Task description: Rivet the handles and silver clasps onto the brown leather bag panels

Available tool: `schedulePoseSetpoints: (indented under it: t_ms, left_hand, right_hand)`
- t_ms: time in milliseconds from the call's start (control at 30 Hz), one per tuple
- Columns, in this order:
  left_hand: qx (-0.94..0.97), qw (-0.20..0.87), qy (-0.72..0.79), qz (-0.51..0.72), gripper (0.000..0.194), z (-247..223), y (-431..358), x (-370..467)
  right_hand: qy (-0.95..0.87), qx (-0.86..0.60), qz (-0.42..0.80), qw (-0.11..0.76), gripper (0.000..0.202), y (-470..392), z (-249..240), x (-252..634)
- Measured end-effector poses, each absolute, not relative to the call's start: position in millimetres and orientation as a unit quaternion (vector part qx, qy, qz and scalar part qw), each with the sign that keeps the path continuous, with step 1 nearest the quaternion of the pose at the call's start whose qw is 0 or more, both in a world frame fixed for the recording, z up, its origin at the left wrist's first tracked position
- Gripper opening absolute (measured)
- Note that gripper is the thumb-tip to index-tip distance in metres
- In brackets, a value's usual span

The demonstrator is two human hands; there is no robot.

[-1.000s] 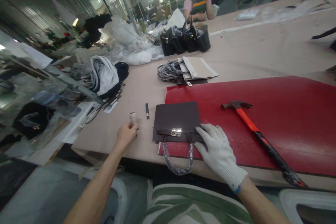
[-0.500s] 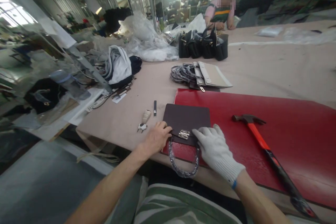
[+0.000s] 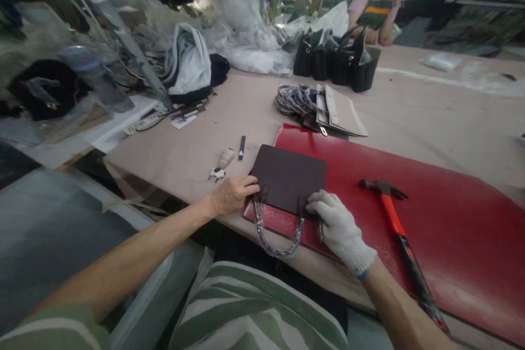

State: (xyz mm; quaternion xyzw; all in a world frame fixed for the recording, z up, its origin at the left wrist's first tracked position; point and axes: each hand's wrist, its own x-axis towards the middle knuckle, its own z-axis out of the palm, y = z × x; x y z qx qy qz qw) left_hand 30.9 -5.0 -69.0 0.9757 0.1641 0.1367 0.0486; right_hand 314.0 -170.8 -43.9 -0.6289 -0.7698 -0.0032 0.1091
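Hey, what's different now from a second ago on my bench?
Your left hand let go of the wrapped-handle tool and moved right to the dark brown panel's left edge. The metal clasp no longer shows on the panel's face. Your gloved right hand stayed at its lower right corner; the claw hammer stayed on the red sheet.

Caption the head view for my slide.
Bare left hand and white-gloved right hand holding dark-brown rectangular panel with plastic-wrapped looped handle; orange-black claw hammer on glossy red sheet.
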Motion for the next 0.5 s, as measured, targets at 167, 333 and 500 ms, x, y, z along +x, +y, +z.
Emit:
schedulePoseSetpoints:
  t_ms: [167,333,500]
  left_hand:
    - [0.974,0.096,0.124,0.164,0.043,-73,4,19]
    - [0.944,0.195,0.151,0.220,0.041,-78,3,16]
    - [0.770,0.393,0.354,0.359,0.022,-77,-20,35]
  right_hand:
    - [-0.778,-0.574,-0.012,0.256,0.046,-176,-63,320]
    - [-0.738,-0.611,0.003,0.287,0.049,-178,-70,305]
    - [-0.683,-0.653,0.032,0.327,0.046,-185,-73,292]
